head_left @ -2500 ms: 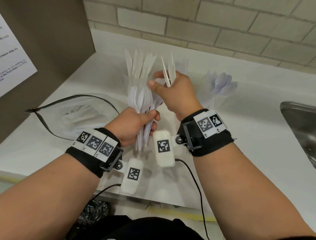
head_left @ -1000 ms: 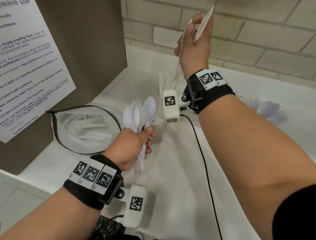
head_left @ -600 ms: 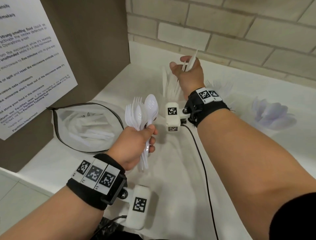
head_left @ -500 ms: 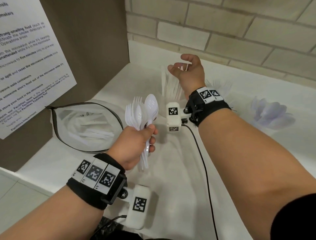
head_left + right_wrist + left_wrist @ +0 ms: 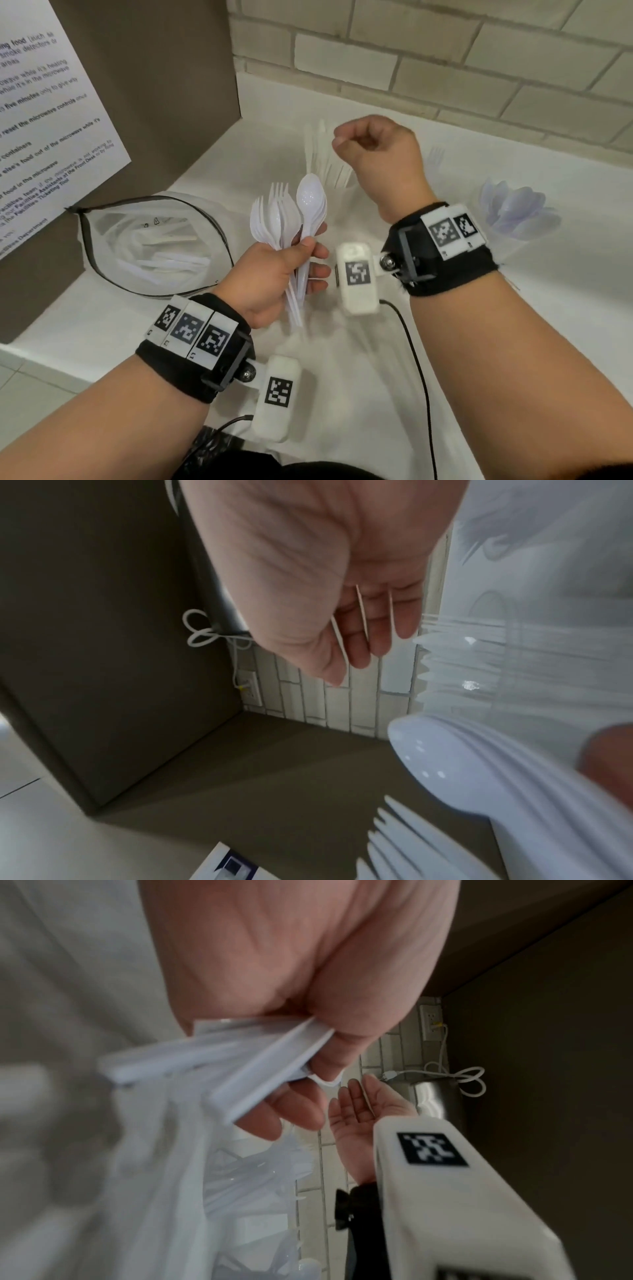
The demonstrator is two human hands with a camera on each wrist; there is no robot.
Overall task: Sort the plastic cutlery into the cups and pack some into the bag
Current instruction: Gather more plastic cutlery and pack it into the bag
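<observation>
left hand (image 5: 274, 274) fingers (image 5: 317, 255) curled round handles of spoons and forks (image 5: 291, 219) — heads fan above | right hand (image 5: 380, 154) fingers loosely curled, holding nothing | sign (image 5: 44, 113) left of bundle — "five minutes", "microwave"

A white counter (image 5: 342, 359) bears an open bag (image 5: 150, 240) and cups of cutlery (image 5: 517, 212).

Bag (image 5: 150, 240) lies at table (image 5: 342, 359) left edge, cutlery inside. Cup of knives (image 5: 325, 161) near back edge; cup of spoons (image 5: 517, 212) to its right, forks (image 5: 435, 157) between.
</observation>
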